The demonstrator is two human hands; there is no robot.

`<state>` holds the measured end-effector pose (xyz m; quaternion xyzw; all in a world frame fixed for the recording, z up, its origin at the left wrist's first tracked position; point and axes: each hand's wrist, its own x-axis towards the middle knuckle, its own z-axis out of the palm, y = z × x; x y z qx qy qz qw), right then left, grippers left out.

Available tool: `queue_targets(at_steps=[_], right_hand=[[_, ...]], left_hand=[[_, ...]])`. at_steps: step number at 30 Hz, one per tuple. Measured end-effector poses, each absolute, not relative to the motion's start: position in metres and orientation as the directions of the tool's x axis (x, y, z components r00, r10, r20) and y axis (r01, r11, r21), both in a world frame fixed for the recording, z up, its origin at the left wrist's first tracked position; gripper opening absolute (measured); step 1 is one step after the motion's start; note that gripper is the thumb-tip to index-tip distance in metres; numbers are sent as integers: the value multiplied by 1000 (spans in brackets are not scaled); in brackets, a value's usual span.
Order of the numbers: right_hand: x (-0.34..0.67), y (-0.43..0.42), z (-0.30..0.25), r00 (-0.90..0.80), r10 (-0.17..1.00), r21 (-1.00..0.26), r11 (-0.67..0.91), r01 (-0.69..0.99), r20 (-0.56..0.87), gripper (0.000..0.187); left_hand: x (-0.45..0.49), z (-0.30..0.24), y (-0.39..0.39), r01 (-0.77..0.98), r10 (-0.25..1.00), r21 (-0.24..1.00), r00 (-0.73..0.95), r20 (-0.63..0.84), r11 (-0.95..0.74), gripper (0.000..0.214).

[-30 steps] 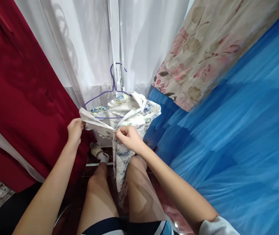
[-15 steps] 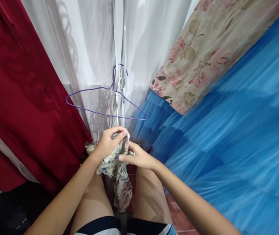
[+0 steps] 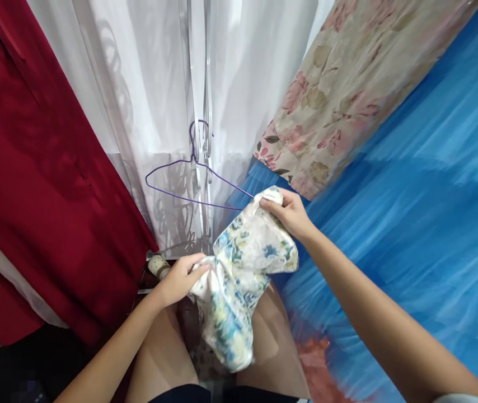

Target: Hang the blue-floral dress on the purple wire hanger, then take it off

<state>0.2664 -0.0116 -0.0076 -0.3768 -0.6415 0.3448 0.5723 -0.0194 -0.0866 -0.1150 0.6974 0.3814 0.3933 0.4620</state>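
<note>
A small white garment [image 3: 239, 285] with a blue and yellow flower print is spread between my two hands, its lower part hanging over my thighs. My left hand [image 3: 179, 281] pinches its gathered left edge. At the upper right corner, my right hand [image 3: 291, 214] grips the cloth between thumb and fingers. Behind it hangs a purple wire hanger [image 3: 226, 181], hooked on white straps [image 3: 197, 84]. The cloth's upper corner covers the hanger's right end; whether the end is inside the garment I cannot tell.
White curtains [image 3: 146, 73] hang behind the hanger. Dark red cloth [image 3: 54, 168] is on the left. A floral cloth [image 3: 327, 106] and blue tulle [image 3: 411, 224] hang on the right. A pale dotted object [image 3: 158, 266] lies low behind my left hand.
The bunched garment has been spread out. My right hand has moved up and right with one corner to the hanger's right end; my left hand has lowered slightly. The hanger has turned a little.
</note>
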Motion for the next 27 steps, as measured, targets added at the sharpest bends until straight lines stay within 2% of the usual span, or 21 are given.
queue_targets(at_steps=[3,5,8,11,13,16,19,22,27], right_hand=[[256,32,7,-2,856,-855,518,-5,518,24],[241,54,15,-80,890,-892,440,-107,449,28],[216,69,17,-206,910,-927,322,-194,360,33],[200,67,9,-261,915,-940,247,-237,306,36],[195,62,4,-296,919,-947,187,-261,263,36],[196,57,3,-350,918,-958,89,-273,185,32],[202,52,11,-403,910,-968,-10,-250,95,25],[210,49,23,-440,897,-973,-80,-218,25,19],[215,48,28,-444,896,-970,-111,-215,-4,13]], left_hand=[[-27,-90,-77,-3,935,978,291,201,-209,37],[-36,-73,-72,-93,950,983,256,176,-157,43],[-61,-59,-61,-91,960,989,245,134,-115,41],[-98,-61,-42,9,964,994,244,104,-109,37],[-123,-64,-24,157,956,978,277,91,-139,37],[-155,-62,5,461,933,855,353,70,-239,34],[-178,-51,33,645,950,711,295,108,-280,34],[-193,-32,54,681,965,685,208,160,-260,34],[-197,-20,67,669,960,690,221,171,-277,40]])
